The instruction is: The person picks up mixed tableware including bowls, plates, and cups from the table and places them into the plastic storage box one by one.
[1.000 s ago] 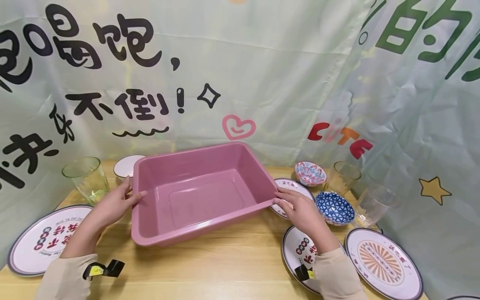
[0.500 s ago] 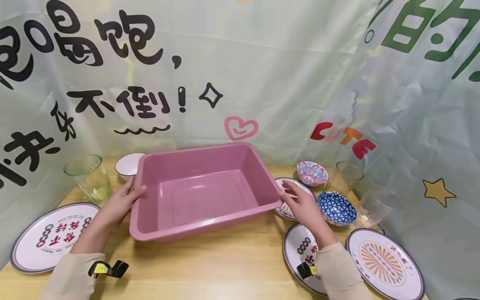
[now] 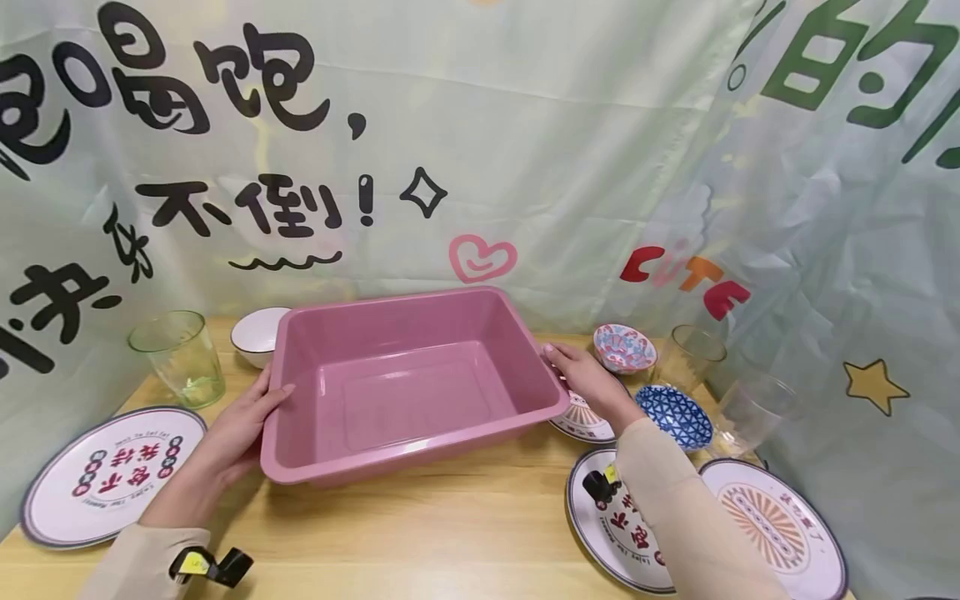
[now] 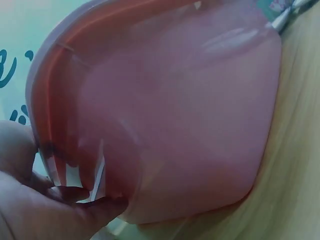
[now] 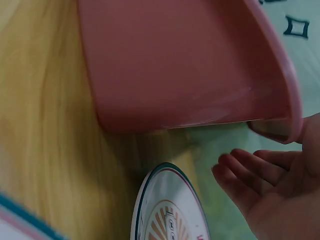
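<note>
A pink plastic basin [image 3: 405, 400] is tilted with its inside toward me in the head view. My left hand [image 3: 238, 425] grips its left rim, the thumb over the edge; in the left wrist view, fingers [image 4: 102, 212] of that hand lie against the outer wall. At the right rim, my right hand [image 3: 588, 379] holds the edge between thumb and index finger. The right wrist view shows its other fingers [image 5: 250, 172] loosely bent below the rim, apart from the wall. Whether the basin's underside touches the table cannot be told.
A green glass [image 3: 180, 358], a white bowl [image 3: 257, 335] and a plate [image 3: 112, 475] stand left. To the right are a floral bowl [image 3: 624, 348], a blue patterned bowl [image 3: 675, 417], clear glasses [image 3: 753, 417] and several plates [image 3: 780, 525]. A printed cloth [image 3: 585, 167] hangs behind the wooden table [image 3: 450, 533].
My right hand first loosens its fingers at the basin's right corner, then moves up and back along the right rim and takes hold there. The left hand keeps its grip; the basin hardly moves.
</note>
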`<action>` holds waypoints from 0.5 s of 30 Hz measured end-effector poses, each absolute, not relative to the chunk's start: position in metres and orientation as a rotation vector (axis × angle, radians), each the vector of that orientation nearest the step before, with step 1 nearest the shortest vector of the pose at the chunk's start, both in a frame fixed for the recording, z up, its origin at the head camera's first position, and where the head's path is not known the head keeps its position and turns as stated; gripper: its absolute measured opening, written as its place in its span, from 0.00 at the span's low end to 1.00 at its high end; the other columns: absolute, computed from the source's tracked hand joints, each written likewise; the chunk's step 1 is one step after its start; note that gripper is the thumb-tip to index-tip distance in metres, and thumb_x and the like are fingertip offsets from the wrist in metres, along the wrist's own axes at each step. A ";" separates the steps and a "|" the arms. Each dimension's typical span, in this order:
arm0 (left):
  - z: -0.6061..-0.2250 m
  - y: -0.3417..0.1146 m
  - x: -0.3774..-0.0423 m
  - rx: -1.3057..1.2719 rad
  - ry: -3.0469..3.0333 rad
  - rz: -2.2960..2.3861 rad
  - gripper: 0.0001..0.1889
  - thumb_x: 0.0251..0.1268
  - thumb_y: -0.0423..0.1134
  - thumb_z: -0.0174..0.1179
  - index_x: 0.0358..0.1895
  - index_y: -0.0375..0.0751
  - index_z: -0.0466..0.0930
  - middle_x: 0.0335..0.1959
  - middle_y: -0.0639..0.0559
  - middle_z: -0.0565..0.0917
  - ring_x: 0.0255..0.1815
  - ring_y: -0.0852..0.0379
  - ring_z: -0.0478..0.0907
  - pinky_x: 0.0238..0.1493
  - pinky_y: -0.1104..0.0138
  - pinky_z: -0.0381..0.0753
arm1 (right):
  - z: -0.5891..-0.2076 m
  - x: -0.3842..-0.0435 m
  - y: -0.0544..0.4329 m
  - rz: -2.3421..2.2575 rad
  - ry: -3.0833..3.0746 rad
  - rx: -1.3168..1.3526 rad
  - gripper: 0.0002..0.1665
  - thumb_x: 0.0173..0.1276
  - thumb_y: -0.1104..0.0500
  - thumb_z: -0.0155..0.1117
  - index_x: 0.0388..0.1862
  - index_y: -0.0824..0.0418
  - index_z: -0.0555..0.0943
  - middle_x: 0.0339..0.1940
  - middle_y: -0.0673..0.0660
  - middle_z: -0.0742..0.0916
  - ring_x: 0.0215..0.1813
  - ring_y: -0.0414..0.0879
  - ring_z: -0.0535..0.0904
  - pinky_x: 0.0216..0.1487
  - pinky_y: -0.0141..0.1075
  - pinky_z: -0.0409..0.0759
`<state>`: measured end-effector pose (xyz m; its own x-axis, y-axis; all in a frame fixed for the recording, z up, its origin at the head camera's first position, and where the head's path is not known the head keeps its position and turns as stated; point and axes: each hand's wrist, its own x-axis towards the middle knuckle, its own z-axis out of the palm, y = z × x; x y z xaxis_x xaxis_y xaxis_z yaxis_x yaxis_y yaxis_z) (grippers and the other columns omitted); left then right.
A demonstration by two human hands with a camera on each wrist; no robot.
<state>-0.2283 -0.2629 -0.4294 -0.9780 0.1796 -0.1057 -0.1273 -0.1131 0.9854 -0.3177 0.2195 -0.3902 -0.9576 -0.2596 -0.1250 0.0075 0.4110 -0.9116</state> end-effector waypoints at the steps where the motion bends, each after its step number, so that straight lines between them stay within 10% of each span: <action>1: -0.430 -0.262 -0.229 0.055 1.938 2.215 0.40 0.78 0.51 0.47 0.77 0.68 0.26 0.79 0.37 0.34 0.67 0.43 0.63 0.54 0.60 0.77 | -0.391 -0.322 0.218 -1.622 2.352 -0.209 0.33 0.80 0.44 0.43 0.74 0.62 0.63 0.65 0.63 0.76 0.60 0.53 0.76 0.60 0.45 0.76; 7: -0.433 -0.259 -0.230 0.010 1.926 2.277 0.41 0.77 0.51 0.48 0.75 0.71 0.24 0.77 0.52 0.22 0.76 0.36 0.40 0.55 0.70 0.74 | -0.396 -0.336 0.214 -1.826 2.089 -0.105 0.32 0.80 0.44 0.44 0.72 0.63 0.67 0.64 0.64 0.76 0.56 0.52 0.78 0.54 0.42 0.80; 15: -0.434 -0.259 -0.233 -0.039 1.904 2.304 0.38 0.77 0.53 0.48 0.75 0.75 0.28 0.77 0.57 0.22 0.77 0.41 0.36 0.73 0.52 0.50 | -0.402 -0.339 0.206 -1.872 2.057 -0.030 0.28 0.82 0.49 0.40 0.72 0.62 0.66 0.61 0.65 0.77 0.52 0.51 0.80 0.49 0.41 0.81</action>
